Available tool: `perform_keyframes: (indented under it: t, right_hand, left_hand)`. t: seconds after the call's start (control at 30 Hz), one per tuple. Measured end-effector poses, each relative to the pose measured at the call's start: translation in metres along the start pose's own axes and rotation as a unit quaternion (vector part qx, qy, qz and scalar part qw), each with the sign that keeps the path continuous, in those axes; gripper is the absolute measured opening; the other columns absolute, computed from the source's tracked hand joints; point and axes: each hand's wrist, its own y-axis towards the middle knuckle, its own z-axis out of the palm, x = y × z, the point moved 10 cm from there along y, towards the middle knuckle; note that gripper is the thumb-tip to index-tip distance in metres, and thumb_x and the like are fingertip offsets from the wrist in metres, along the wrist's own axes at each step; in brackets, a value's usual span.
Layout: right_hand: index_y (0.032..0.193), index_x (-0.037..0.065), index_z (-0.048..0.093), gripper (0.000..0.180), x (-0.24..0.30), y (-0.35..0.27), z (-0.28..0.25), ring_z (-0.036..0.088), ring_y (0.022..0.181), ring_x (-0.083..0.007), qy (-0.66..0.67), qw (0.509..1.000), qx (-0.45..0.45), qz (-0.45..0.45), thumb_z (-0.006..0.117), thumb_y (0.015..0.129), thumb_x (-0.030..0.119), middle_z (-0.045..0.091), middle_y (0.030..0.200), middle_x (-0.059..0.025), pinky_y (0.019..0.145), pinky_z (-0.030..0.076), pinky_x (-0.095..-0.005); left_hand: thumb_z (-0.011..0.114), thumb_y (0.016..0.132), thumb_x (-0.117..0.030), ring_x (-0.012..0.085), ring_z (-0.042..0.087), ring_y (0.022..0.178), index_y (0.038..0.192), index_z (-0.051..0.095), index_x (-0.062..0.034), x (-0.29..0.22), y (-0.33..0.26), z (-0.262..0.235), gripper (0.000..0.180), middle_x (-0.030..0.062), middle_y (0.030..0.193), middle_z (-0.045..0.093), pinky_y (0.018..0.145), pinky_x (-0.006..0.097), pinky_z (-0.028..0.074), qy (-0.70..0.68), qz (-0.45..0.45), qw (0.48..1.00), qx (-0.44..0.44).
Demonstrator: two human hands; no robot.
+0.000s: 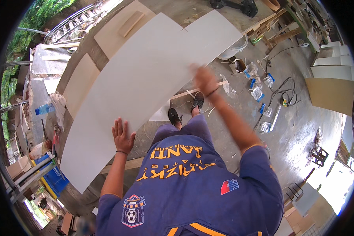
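A large white board (141, 78) lies slantwise in front of me, with a corner notch cut into its far end. My left hand (122, 135) rests flat on the board near its close edge, fingers spread. Over the board's right edge is my right hand (205, 82), smeared by motion. Its fingers are too blurred to read, and I cannot make out anything in them. Under the board, paler wooden panels (80, 84) show along the far left side, and a short wood block (131, 23) lies on one of them.
A white bucket (236, 49) stands under the board's right end, beside a small open box (237, 66). Several clear plastic bags (257, 94) and a looped black cable (289, 96) lie on the concrete floor. A plastic bottle (44, 109) and a blue container (56, 181) are at the left.
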Motion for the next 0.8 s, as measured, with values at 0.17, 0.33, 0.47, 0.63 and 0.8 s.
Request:
perform_keyframes:
  t: [0.17, 0.33, 0.47, 0.63, 0.8]
  right_hand:
    - [0.114, 0.016, 0.061, 0.036, -0.108, 0.034, -0.020, 0.059, 0.061, -0.0257, -0.203, 0.976, -0.007, 0.077, 0.053, 0.079, 0.011, 0.057, 0.073, -0.0098, 0.056, 0.051, -0.0383]
    - [0.096, 0.011, 0.065, 0.025, 0.112, -0.033, 0.011, 0.056, 0.071, -0.0263, 0.082, 0.994, -0.054, -0.049, 0.054, 0.074, 0.009, 0.057, 0.075, -0.0080, 0.067, 0.044, -0.0408]
    - [0.098, 0.011, 0.064, 0.032, 0.225, -0.080, 0.050, 0.057, 0.071, -0.0248, 0.134, 0.979, 0.079, -0.135, 0.057, 0.067, 0.013, 0.058, 0.079, -0.0068, 0.064, 0.044, -0.0394]
    - [0.105, 0.016, 0.062, 0.032, -0.011, 0.005, -0.012, 0.059, 0.074, -0.0307, 0.064, 0.992, -0.082, 0.071, 0.055, 0.075, 0.007, 0.058, 0.082, -0.0101, 0.063, 0.049, -0.0427]
    - [0.124, 0.019, 0.052, 0.048, -0.054, 0.013, -0.012, 0.059, 0.076, -0.0292, -0.181, 0.977, -0.079, 0.083, 0.055, 0.076, 0.011, 0.057, 0.083, -0.0120, 0.065, 0.051, -0.0401]
  left_hand:
    - [0.048, 0.088, -0.045, 0.0301, 0.016, 0.141, 0.142, 0.036, -0.0158, -0.002, 0.004, 0.000, 0.062, 0.0124, 0.152, 0.021, 0.112, 0.048, 0.010, 0.001, -0.011, 1.000, -0.006]
    - [0.048, 0.089, -0.045, 0.0298, 0.013, 0.142, 0.142, 0.036, -0.0152, -0.004, 0.005, 0.001, 0.062, 0.0131, 0.152, 0.020, 0.112, 0.047, 0.006, -0.012, -0.012, 1.000, 0.006]
    - [0.046, 0.090, -0.041, 0.0312, 0.010, 0.142, 0.142, 0.033, -0.0136, 0.001, -0.002, 0.001, 0.060, 0.0143, 0.152, 0.017, 0.112, 0.049, 0.003, -0.019, 0.032, 0.999, 0.022]
    - [0.044, 0.091, -0.036, 0.0323, 0.008, 0.142, 0.142, 0.032, -0.0118, -0.001, -0.001, 0.002, 0.058, 0.0151, 0.153, 0.015, 0.112, 0.049, 0.002, -0.025, 0.081, 0.995, 0.055]
    - [0.044, 0.091, -0.031, 0.0320, 0.006, 0.142, 0.143, 0.031, -0.0117, -0.002, 0.000, 0.002, 0.057, 0.0153, 0.153, 0.013, 0.112, 0.049, 0.002, -0.024, 0.073, 0.996, 0.053]
